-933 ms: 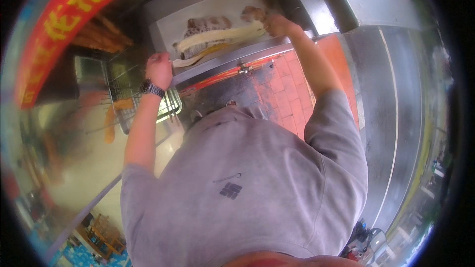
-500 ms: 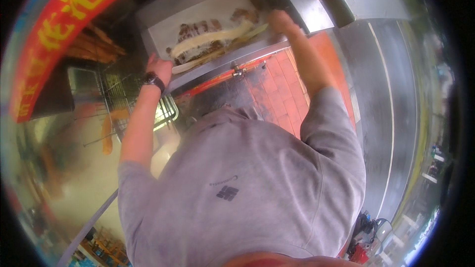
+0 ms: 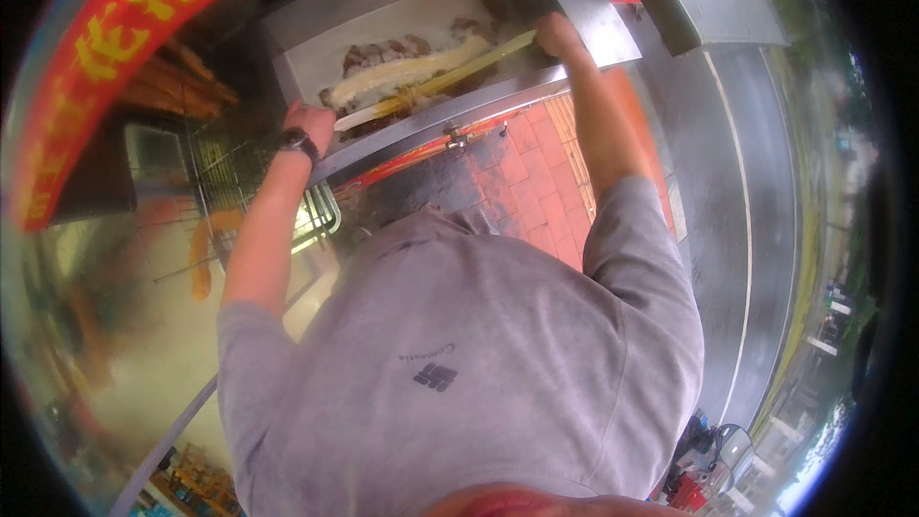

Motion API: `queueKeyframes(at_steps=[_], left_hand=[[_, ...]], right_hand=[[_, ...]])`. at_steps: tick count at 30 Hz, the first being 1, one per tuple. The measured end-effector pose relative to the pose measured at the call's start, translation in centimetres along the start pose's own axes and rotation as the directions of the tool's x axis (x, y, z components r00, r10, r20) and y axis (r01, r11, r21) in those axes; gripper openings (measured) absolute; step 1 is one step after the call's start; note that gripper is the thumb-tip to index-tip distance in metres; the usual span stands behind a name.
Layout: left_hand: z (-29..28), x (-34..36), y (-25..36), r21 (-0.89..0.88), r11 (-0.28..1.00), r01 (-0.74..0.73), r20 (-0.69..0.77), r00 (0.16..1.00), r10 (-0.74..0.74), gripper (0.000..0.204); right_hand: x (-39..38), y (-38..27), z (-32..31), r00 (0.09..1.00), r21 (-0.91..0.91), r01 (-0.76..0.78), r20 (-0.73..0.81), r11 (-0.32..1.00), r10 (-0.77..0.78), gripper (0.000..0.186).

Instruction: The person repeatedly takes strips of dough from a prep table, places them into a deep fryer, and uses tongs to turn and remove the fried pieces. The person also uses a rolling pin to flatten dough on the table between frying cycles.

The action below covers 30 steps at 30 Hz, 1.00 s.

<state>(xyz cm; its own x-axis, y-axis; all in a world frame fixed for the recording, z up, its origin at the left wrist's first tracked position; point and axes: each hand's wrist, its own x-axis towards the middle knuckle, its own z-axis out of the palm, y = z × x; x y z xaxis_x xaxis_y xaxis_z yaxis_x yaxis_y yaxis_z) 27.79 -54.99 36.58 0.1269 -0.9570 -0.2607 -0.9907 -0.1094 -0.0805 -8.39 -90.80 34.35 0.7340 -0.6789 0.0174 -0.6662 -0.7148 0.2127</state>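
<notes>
A long pale dough strip [image 3: 459, 74] is stretched over the metal frying vat [image 3: 459, 113], running slantwise from lower left to upper right. My left hand [image 3: 309, 124], with a dark watch at the wrist, is closed at its left end by the vat's near left corner. Its right end is gripped in my right hand [image 3: 561, 38], held higher near the vat's right side. Behind the strip, a thicker cream-coloured piece of dough [image 3: 407, 74] lies in the vat, with dark brown patches and bubbles around it.
Left of the vat stands a wire rack [image 3: 215, 170] with long fried dough sticks [image 3: 200, 258] by it. More brown sticks [image 3: 177, 81] lie at the upper left. A tap [image 3: 458, 139] juts from the vat's front above red floor tiles [image 3: 526, 163]. A road runs at right.
My right hand has shifted slightly right and upward. The dough strip now hangs straighter between both hands. My left hand has barely moved.
</notes>
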Motion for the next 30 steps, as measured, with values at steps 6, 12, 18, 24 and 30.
queueKeyframes(at_steps=[6, 12, 18, 24, 30], left_hand=[[-0.7, 0.3, 0.7, -0.054, 0.998, -0.023, 0.001, 1.0, 0.023, 0.02], [-0.3, 0.7, 0.7, -0.046, 0.999, 0.025, 0.021, 0.999, -0.024, 0.019], [-0.6, 1.3, 0.6, 0.031, 0.998, 0.052, 0.081, 0.995, -0.055, 0.021], [-0.6, 1.3, 0.4, 0.053, 0.999, 0.012, 0.059, 0.998, -0.016, 0.026], [-0.6, 2.0, 1.1, 0.136, 0.99, 0.048, 0.145, 0.987, -0.067, 0.026]], right_hand=[[0.6, 2.1, 1.9, 0.978, 0.084, -0.206, 0.029, 0.975, 0.205, 0.022], [1.9, -1.7, 1.5, 0.975, -0.107, 0.101, 0.206, 0.989, -0.078, 0.016], [1.8, -1.1, 0.3, 0.991, -0.24, 0.05, 0.135, 0.97, -0.018, 0.014], [2.2, 1.3, 1.9, 0.999, -0.124, 0.047, 0.007, 0.991, -0.046, 0.015], [2.8, -0.2, 4.3, 0.998, 0.006, 0.066, 0.02, 0.998, -0.066, 0.016]])
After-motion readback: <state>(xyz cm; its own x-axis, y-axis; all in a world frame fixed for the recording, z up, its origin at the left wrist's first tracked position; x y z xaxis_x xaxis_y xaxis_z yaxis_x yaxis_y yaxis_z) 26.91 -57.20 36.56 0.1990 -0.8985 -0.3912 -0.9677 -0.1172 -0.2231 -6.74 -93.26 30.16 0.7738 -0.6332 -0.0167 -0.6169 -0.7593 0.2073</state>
